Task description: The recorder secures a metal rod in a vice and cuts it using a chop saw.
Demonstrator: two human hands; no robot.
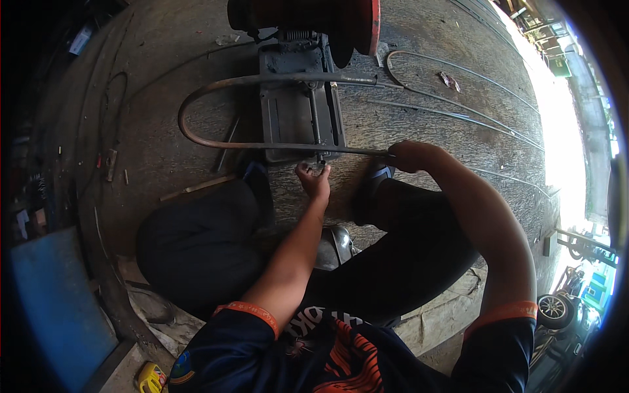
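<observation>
A U-shaped bent metal pipe [185, 118] lies across the base [275, 121] of a cut-off saw, its curve to the left. My right hand [413, 157] is wrapped round the near leg of the pipe, close to its right end. At the front of the base, the fingers of my left hand [313, 180] close round the end of the clamp screw handle [321, 159], just below the pipe. The clamp's screw rod [314, 118] runs under the near leg toward the far one. Above the base hangs the saw head with its red-edged guard [375, 29].
Long thin rods [472, 118] stretch over the worn floor at the right. A loose rod [228, 141] and a wooden strip [196, 188] lie left of the saw. A blue panel [59, 295] stands at the left, a yellow tape measure [151, 378] near it.
</observation>
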